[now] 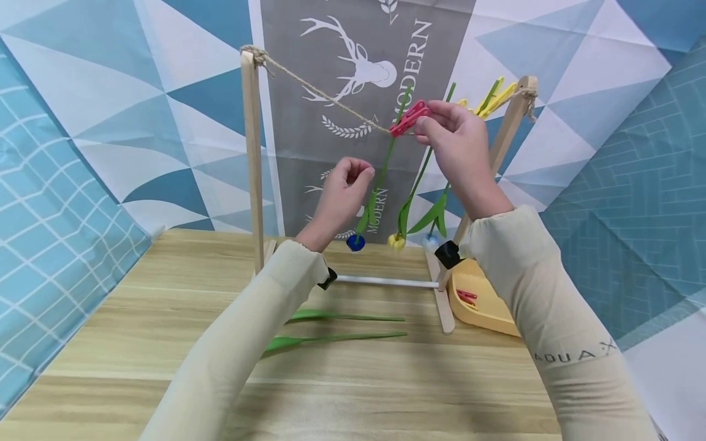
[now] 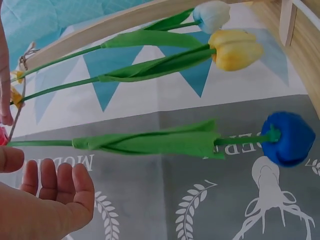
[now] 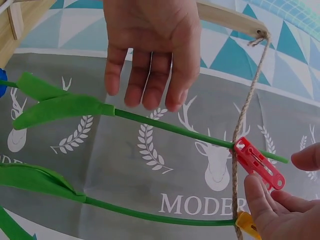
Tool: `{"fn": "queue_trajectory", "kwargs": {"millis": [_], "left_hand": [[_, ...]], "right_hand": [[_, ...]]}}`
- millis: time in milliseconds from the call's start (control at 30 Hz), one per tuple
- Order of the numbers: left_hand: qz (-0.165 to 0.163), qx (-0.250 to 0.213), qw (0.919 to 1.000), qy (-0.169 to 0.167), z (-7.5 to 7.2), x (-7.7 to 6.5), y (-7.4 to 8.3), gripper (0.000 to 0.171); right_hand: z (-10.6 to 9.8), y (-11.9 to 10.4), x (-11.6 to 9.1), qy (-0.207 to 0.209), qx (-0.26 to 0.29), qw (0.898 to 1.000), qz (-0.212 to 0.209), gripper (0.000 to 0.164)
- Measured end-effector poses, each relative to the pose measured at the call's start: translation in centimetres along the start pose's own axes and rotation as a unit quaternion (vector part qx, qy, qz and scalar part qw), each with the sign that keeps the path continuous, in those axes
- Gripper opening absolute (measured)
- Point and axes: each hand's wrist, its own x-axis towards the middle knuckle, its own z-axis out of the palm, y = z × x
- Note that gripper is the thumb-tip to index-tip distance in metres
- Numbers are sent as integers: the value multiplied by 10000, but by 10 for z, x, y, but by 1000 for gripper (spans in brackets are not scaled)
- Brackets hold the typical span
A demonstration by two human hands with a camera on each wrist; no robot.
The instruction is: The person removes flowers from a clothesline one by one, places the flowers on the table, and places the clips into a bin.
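Observation:
A red clothespin (image 1: 408, 118) clips the green stem of a blue tulip (image 2: 287, 139) to a twine line (image 3: 243, 112), so the flower hangs head down. My right hand (image 1: 460, 138) is at the clothespin's handle end; in the right wrist view its fingertips are right at the handle, while the thumb stands apart from it. Left of the stem, my left hand (image 1: 344, 190) hovers with loosely bent fingers and holds nothing. Beside the blue flower hang a yellow tulip (image 2: 235, 50) and a white tulip (image 2: 212, 16), with yellow clothespins (image 1: 496, 101) at the line.
Two wooden posts (image 1: 252, 159) carry the twine, joined low down by a white rod (image 1: 386, 281). On the wooden table (image 1: 353, 392) lie green stems (image 1: 353, 336) with leaves. A yellow tray (image 1: 488, 315) at the right contains red clothespins (image 1: 466, 296).

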Motion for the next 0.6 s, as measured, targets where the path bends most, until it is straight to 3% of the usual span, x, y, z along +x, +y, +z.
{"fn": "queue_trajectory", "kwargs": {"millis": [600], "left_hand": [[-114, -324, 9993, -130, 12, 7, 8, 21]], "right_hand": [[-1, -6, 5, -96, -209, 9995, 205, 42]]}}
